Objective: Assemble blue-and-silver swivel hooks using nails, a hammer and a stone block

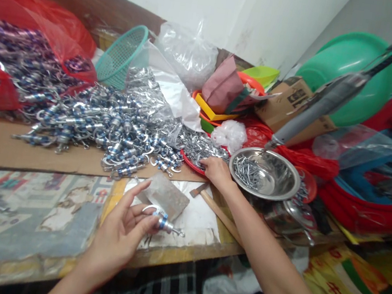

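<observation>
Silver-blue hooked fitting (163, 221) tilted in left grip (125, 231), ring end right; silver pieces (199, 147) heaped on red tray (191, 162)

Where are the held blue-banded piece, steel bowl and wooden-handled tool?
Held blue-banded piece (164, 223): head view, banded body.
Steel bowl (280, 176): head view, inner wall.
Wooden-handled tool (221, 216): head view, handle.

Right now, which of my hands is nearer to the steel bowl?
Right. Your right hand is just beside the left side of the steel bowl, at the metal pieces. Your left hand is farther off, toward the lower left, holding a blue-and-silver fitting.
</observation>
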`<state>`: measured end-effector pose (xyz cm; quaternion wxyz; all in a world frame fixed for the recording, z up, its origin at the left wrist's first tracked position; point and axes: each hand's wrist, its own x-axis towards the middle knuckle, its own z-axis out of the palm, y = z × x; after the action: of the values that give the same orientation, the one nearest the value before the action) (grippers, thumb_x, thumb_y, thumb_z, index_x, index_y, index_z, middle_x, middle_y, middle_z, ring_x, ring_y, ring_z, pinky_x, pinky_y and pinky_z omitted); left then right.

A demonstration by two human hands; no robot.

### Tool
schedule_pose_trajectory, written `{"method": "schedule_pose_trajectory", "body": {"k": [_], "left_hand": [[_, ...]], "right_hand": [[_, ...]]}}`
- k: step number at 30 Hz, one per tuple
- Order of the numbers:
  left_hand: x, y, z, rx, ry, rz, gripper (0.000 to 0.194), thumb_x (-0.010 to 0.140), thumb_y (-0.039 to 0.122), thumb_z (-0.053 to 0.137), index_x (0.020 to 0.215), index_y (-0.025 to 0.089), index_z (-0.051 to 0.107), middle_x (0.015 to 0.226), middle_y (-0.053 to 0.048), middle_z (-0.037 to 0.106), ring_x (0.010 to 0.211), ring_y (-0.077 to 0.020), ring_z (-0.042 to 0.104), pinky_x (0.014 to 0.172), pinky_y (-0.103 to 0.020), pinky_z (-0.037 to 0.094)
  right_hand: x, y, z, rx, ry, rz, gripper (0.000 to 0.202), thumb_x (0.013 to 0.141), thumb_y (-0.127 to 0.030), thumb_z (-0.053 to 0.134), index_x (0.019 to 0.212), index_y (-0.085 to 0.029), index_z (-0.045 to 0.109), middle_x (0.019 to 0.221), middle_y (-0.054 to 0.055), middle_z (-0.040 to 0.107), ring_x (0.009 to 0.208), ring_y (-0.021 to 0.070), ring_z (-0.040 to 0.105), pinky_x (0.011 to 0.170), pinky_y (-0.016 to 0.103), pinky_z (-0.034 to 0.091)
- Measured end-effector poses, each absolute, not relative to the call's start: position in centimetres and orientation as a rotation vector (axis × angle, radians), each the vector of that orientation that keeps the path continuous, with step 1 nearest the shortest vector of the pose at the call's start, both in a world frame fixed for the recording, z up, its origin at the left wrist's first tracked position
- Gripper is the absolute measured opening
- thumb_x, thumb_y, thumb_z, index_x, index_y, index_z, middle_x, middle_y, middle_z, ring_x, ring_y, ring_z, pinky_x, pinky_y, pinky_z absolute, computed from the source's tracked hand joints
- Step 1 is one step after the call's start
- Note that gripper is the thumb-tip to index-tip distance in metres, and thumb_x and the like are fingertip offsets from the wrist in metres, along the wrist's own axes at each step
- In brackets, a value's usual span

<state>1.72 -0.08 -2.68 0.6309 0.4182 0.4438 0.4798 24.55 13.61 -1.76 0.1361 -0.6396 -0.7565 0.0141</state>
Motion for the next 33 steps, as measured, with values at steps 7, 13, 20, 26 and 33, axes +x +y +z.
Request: {"method": "schedule_pose_trajectory", "body": {"k": [7, 13, 20, 26, 33], "left_hand": [[1.2, 0.8, -3.1, 0.939, 1.010, 1.037, 0.059, 0.071, 0.031, 0.064, 0.120, 0.021, 0.034, 0.070, 0.002, 0.065, 0.069, -0.0200, 0.069, 0.064, -0.032, 0.056], [1.1, 0.8, -3.7, 0.910, 1.021, 1.083, 0.042, 0.069, 0.027, 0.067, 0.104, 0.021, 0.046, 0.070, 0.002, 0.067, 0.067, -0.0198, 0.070, 0.065, -0.033, 0.057], [1.0, 0.5, -3.4, 1.064, 1.150, 0.999, 0.016, 0.068, 0.032, 0.068, 0.072, 0.017, 0.067, 0.068, -0.004, 0.074, 0.065, -0.0199, 0.069, 0.064, -0.028, 0.056], [0.8, 0.5, -3.0, 1.001, 1.092, 0.952, 0.021, 0.065, 0.029, 0.072, 0.078, 0.015, 0.064, 0.071, -0.004, 0.074, 0.069, -0.0182, 0.069, 0.065, -0.025, 0.054], [0.8, 0.9, -3.7, 0.881, 1.017, 1.007, 0.032, 0.062, 0.023, 0.075, 0.080, 0.020, 0.047, 0.072, 0.003, 0.067, 0.072, -0.0148, 0.066, 0.070, -0.027, 0.055]], "right_hand": [[25.3, 14.8, -2.6, -1.986, -2.250, -0.038, 0.042, 0.075, -0.001, 0.047, 0.107, -0.022, 0.064, 0.107, 0.010, 0.059, 0.095, 0.0227, 0.058, 0.078, 0.030, 0.044], [26.8, 14.7, -3.0, -1.987, -2.248, 0.038, 0.028, 0.085, -0.013, 0.047, 0.106, -0.019, 0.064, 0.103, 0.009, 0.061, 0.098, 0.0190, 0.057, 0.082, 0.026, 0.042], [25.8, 15.4, -3.6, -1.938, -2.179, 0.099, 0.017, 0.083, -0.022, 0.056, 0.095, -0.021, 0.068, 0.098, 0.005, 0.066, 0.095, 0.0185, 0.058, 0.082, 0.027, 0.042], [26.2, 15.4, -3.1, -1.901, -2.000, 0.099, 0.019, 0.081, -0.015, 0.054, 0.092, -0.018, 0.069, 0.096, 0.009, 0.065, 0.094, 0.0217, 0.059, 0.083, 0.032, 0.043], [23.6, 11.3, -1.2, -1.692, -1.894, 0.315, 0.018, 0.084, -0.018, 0.052, 0.092, -0.017, 0.067, 0.085, 0.005, 0.068, 0.079, 0.0160, 0.063, 0.073, 0.029, 0.050]]}}
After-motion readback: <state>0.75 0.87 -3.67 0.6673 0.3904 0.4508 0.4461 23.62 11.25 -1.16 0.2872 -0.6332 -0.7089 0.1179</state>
